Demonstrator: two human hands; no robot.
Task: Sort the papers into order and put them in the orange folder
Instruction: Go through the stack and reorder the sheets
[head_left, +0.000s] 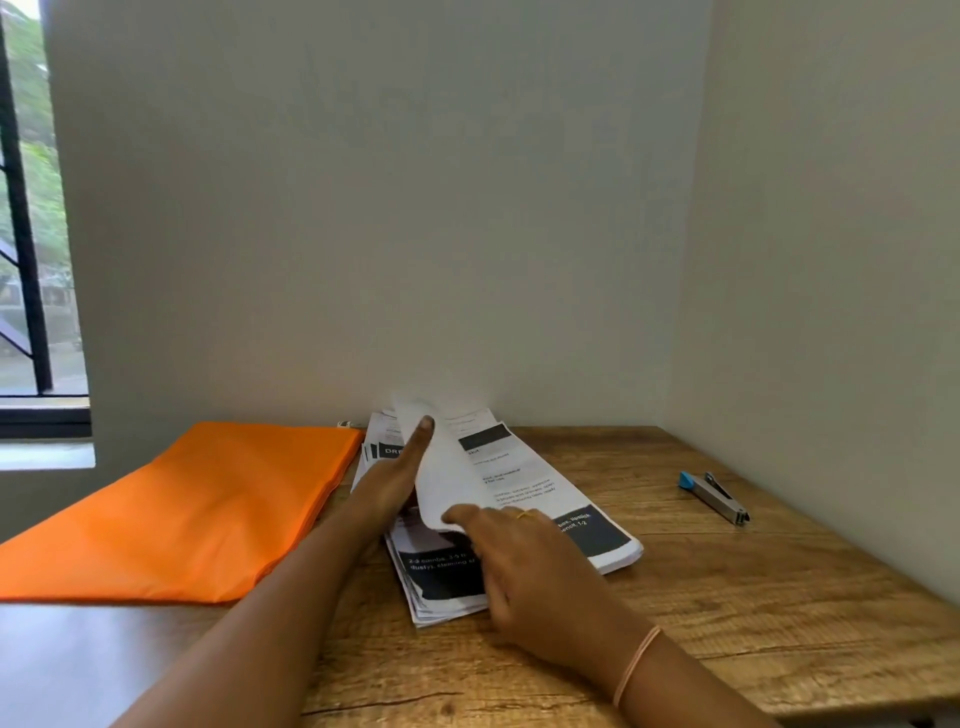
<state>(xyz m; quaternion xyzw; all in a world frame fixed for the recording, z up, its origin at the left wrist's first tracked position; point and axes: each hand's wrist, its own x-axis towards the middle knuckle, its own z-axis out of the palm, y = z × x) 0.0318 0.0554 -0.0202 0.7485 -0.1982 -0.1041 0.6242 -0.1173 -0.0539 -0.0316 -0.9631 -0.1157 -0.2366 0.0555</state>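
Observation:
A stack of printed papers (545, 499) with black header bands lies on the wooden table (727, 597), against the back wall. One white sheet (441, 467) stands lifted and curled up from the stack. My left hand (400, 467) rests flat against that sheet's left side, fingers stretched toward its top. My right hand (519, 551) pinches the sheet's lower edge with its thumb, and it wears a ring. The orange folder (197, 509) lies flat and closed to the left of the papers.
A small stapler with a blue end (714, 496) lies on the table to the right of the papers. Walls close off the back and right side. A window with dark bars (26, 260) is at the far left.

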